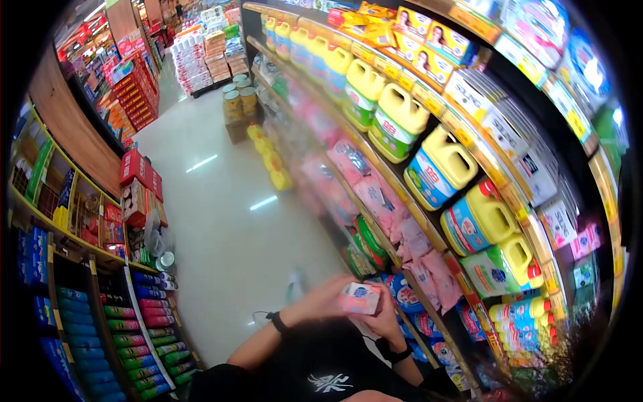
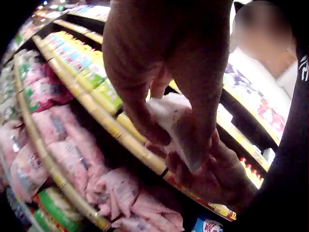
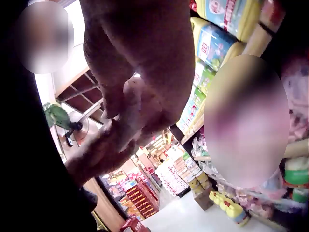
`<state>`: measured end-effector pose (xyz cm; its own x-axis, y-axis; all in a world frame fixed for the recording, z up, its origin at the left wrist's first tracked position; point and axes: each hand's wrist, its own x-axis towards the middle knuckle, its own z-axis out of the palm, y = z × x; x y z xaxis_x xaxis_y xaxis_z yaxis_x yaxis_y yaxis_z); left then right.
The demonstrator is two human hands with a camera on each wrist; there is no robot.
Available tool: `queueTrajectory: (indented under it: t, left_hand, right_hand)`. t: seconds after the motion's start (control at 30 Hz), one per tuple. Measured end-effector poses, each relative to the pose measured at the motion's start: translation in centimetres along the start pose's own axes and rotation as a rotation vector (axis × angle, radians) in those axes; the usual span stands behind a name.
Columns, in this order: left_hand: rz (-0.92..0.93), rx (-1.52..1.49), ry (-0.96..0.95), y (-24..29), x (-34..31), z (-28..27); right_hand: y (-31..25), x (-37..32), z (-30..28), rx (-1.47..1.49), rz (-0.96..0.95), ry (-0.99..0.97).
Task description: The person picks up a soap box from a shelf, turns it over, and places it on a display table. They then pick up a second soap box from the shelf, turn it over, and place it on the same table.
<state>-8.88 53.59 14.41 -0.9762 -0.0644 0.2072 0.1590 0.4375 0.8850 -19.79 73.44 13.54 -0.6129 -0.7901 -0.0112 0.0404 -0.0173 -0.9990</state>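
Observation:
Both hands hold a small pink-and-white box [image 1: 362, 299] with blue print, in front of the black shirt in the head view. From its left side my left hand [image 1: 324, 299] grips it, while my right hand [image 1: 384, 320] has its fingers round the other side. In the left wrist view the box [image 2: 175, 120] shows pale between the thumb and fingers of the left hand [image 2: 164, 63], and the right hand [image 2: 217, 171] supports it from below. The right wrist view shows the right hand [image 3: 149, 63] close above the left hand [image 3: 108, 147], which largely hide the box there.
Along the right runs a shelf with yellow detergent jugs [image 1: 435, 167] and pink bags [image 1: 375, 194] below. Several yellow bottles [image 1: 273, 161] line the floor by a carton [image 1: 236, 128]. Shelves of cans [image 1: 137, 335] stand on the left, across the pale aisle floor [image 1: 221, 228].

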Motion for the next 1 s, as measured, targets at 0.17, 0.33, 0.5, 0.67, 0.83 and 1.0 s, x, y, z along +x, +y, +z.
queueTrajectory:
  t: [0.17,0.33,0.5,0.67,0.83,1.0]
  left_hand:
    - [0.289,0.027,-0.096,6.1,4.9,4.2]
    - [0.656,-0.031,-0.145,15.3,12.5,9.6]
    - [0.82,-0.037,-0.23,24.7,18.9,15.0]
    - [0.95,-0.001,-0.238,33.9,25.3,20.2]
    - [1.053,0.038,-0.116,38.7,30.7,23.8]
    - [1.013,0.166,-0.142,39.9,34.2,25.6]
  right_hand:
    - [-3.6,-6.3,-5.8,-0.407,-0.289,0.129]
    - [-15.0,-13.0,-12.7,-0.718,-0.386,0.344]
    - [-21.1,-18.3,-19.6,-0.905,-0.53,0.596]
    - [-25.2,-21.9,-27.2,-0.934,-0.649,0.806]
    - [-30.4,-22.4,-30.5,-0.739,-0.526,0.943]
    - [-31.1,-20.9,-33.7,-1.035,-0.609,1.066]
